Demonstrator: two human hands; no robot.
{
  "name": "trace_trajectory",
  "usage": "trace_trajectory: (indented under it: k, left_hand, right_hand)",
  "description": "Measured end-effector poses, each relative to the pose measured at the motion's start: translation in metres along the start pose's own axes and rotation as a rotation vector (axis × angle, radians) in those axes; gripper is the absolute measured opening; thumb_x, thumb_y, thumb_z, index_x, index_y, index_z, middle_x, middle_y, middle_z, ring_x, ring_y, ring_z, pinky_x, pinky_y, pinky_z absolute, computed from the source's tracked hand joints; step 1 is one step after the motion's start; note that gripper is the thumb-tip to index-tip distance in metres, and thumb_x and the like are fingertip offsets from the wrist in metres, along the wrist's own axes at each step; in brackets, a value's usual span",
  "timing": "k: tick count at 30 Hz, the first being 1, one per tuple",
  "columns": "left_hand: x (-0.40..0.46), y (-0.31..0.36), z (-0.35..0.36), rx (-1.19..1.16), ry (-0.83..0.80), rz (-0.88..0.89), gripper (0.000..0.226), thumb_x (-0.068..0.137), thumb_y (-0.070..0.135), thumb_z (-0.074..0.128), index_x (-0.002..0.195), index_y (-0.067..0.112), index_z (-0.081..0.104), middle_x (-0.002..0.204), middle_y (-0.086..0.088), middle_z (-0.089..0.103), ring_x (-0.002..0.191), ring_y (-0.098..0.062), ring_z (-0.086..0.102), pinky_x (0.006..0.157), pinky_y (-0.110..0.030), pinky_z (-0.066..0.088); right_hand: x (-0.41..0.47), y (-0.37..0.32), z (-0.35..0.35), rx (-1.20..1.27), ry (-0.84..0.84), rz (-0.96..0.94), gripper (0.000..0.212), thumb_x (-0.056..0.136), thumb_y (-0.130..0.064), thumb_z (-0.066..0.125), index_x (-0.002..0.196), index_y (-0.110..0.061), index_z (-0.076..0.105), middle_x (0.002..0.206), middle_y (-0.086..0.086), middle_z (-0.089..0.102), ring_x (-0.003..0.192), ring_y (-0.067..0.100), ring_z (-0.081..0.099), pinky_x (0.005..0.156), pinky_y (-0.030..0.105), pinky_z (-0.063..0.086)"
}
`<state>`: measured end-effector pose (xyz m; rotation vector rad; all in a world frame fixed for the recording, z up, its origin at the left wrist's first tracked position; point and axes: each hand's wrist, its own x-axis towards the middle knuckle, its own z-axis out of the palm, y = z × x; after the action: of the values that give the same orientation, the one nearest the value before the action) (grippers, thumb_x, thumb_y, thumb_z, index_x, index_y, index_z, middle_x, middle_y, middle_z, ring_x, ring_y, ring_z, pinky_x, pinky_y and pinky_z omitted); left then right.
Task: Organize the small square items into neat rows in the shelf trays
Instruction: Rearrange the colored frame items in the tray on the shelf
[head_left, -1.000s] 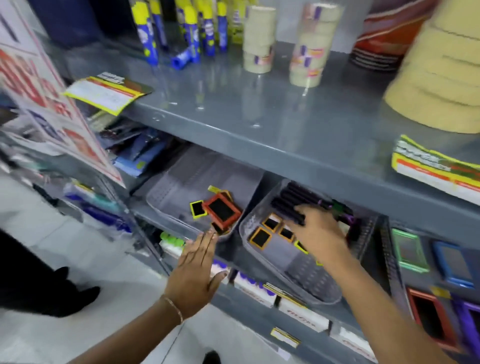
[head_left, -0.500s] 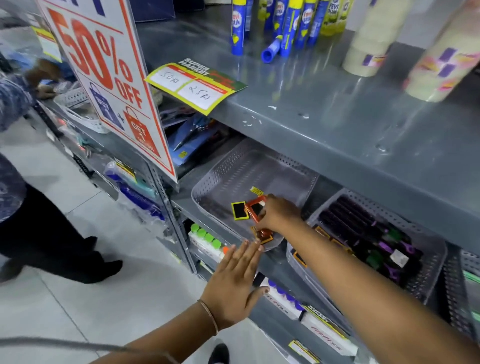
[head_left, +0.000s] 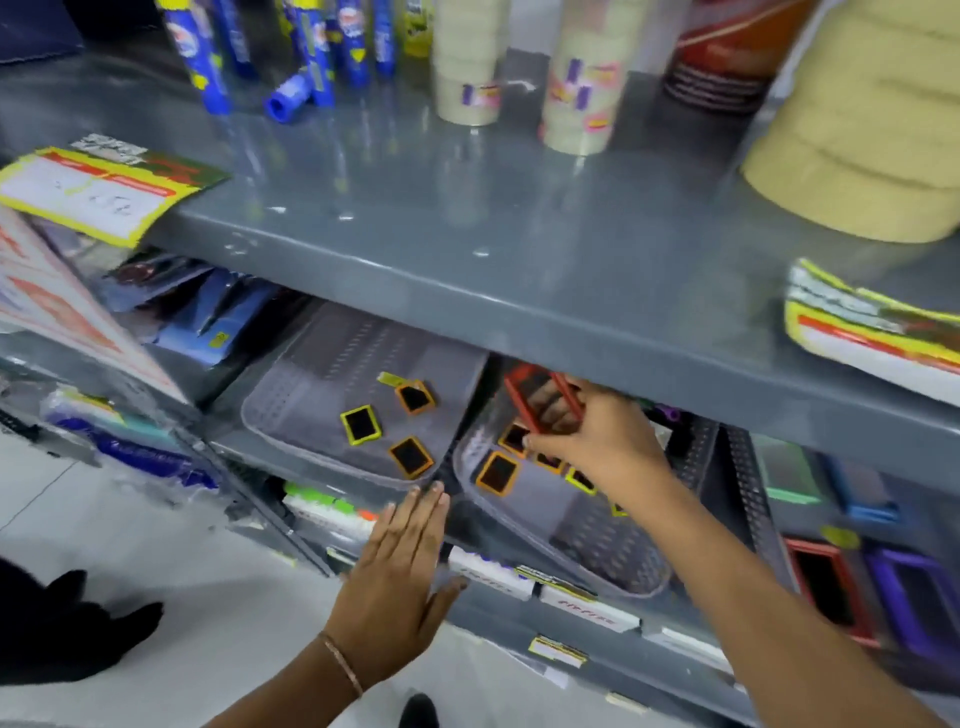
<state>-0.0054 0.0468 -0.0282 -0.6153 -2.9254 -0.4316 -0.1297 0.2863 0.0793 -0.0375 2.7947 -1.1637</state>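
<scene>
Right hand (head_left: 597, 441) is pinching a red-framed square (head_left: 543, 397) by its edge, holding it tilted above the right tray (head_left: 613, 551) at frame centre-right, just under the upper shelf (head_left: 467, 249) lip, probably carrying it clear of the loose pieces to pick a slot. Left hand (head_left: 400, 577) is hovering flat, fingers spread, gripping nothing, fingertips right at the front rim of the left tray (head_left: 311, 374), likely steadying it or waiting. In the left tray one yellow-framed square (head_left: 360, 425) and two orange-framed ones are lying scattered and skewed. More orange squares (head_left: 497, 474) and yellow ones are lying in the right tray, partly hidden under the right hand. No rows forming yet.
</scene>
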Motion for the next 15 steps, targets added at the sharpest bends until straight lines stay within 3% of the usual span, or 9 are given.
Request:
trace_trajectory:
  k: [3, 5, 7, 9, 10, 12, 15]
  left_hand:
    - [0.014, 0.053, 0.009, -0.035, -0.052, 0.268, 0.076, 0.100, 0.056, 0.038, 0.156, 0.008, 0.018, 0.164, -0.005, 0.015, 0.151, -0.024, 0.011, 0.120, -0.038, 0.008]
    - [0.026, 0.095, 0.018, -0.046, -0.091, 0.408, 0.076, 0.100, 0.059, 0.035, 0.156, 0.010, 0.018, 0.163, -0.004, 0.017, 0.150, -0.024, 0.015, 0.119, -0.038, 0.011]
    - [0.033, 0.132, 0.025, -0.002, -0.114, 0.484, 0.076, 0.099, 0.060, 0.035, 0.154, 0.008, 0.024, 0.162, -0.005, 0.023, 0.148, -0.027, 0.024, 0.117, -0.040, 0.015]
    - [0.036, 0.161, 0.031, 0.055, -0.149, 0.455, 0.077, 0.098, 0.060, 0.037, 0.151, 0.005, 0.032, 0.159, -0.008, 0.030, 0.144, -0.030, 0.032, 0.113, -0.041, 0.018]
    - [0.037, 0.177, 0.034, 0.082, -0.165, 0.420, 0.079, 0.097, 0.061, 0.039, 0.150, 0.003, 0.035, 0.158, -0.010, 0.031, 0.144, -0.032, 0.032, 0.112, -0.042, 0.019]
    - [0.035, 0.189, 0.038, 0.110, -0.175, 0.337, 0.082, 0.094, 0.061, 0.043, 0.149, 0.001, 0.035, 0.159, -0.011, 0.028, 0.145, -0.034, 0.027, 0.112, -0.043, 0.020]
    - [0.030, 0.191, 0.046, 0.132, -0.158, 0.325, 0.082, 0.092, 0.058, 0.045, 0.150, 0.001, 0.033, 0.160, -0.010, 0.026, 0.146, -0.033, 0.026, 0.112, -0.044, 0.020]
  right_hand:
    - [-0.032, 0.053, -0.039, 0.110, 0.131, 0.079, 0.033, 0.063, -0.019, 0.094, 0.081, -0.024, 0.067, 0.076, -0.004, 0.074, 0.071, 0.015, 0.070, 0.081, 0.049, 0.059]
    - [-0.057, 0.088, -0.064, 0.167, 0.227, 0.135, 0.034, 0.061, -0.013, 0.094, 0.077, -0.025, 0.067, 0.071, -0.005, 0.073, 0.067, 0.013, 0.069, 0.079, 0.047, 0.061]
    - [-0.082, 0.120, -0.085, 0.173, 0.305, 0.191, 0.032, 0.062, -0.013, 0.093, 0.079, -0.023, 0.068, 0.071, -0.008, 0.074, 0.063, 0.008, 0.069, 0.073, 0.032, 0.061]
    - [-0.106, 0.148, -0.106, 0.123, 0.375, 0.242, 0.030, 0.062, -0.019, 0.092, 0.077, -0.023, 0.066, 0.070, -0.021, 0.072, 0.057, -0.002, 0.065, 0.060, 0.008, 0.051]
    - [-0.122, 0.164, -0.120, 0.054, 0.399, 0.291, 0.029, 0.062, -0.026, 0.092, 0.075, -0.026, 0.065, 0.067, -0.027, 0.070, 0.057, -0.007, 0.064, 0.056, 0.005, 0.046]
    - [-0.144, 0.188, -0.140, -0.037, 0.395, 0.425, 0.029, 0.061, -0.036, 0.091, 0.073, -0.028, 0.066, 0.063, -0.025, 0.070, 0.058, -0.010, 0.063, 0.055, 0.011, 0.045]
    - [-0.169, 0.220, -0.158, -0.072, 0.355, 0.616, 0.026, 0.061, -0.043, 0.089, 0.072, -0.026, 0.072, 0.070, -0.010, 0.076, 0.068, 0.008, 0.070, 0.067, 0.029, 0.054]
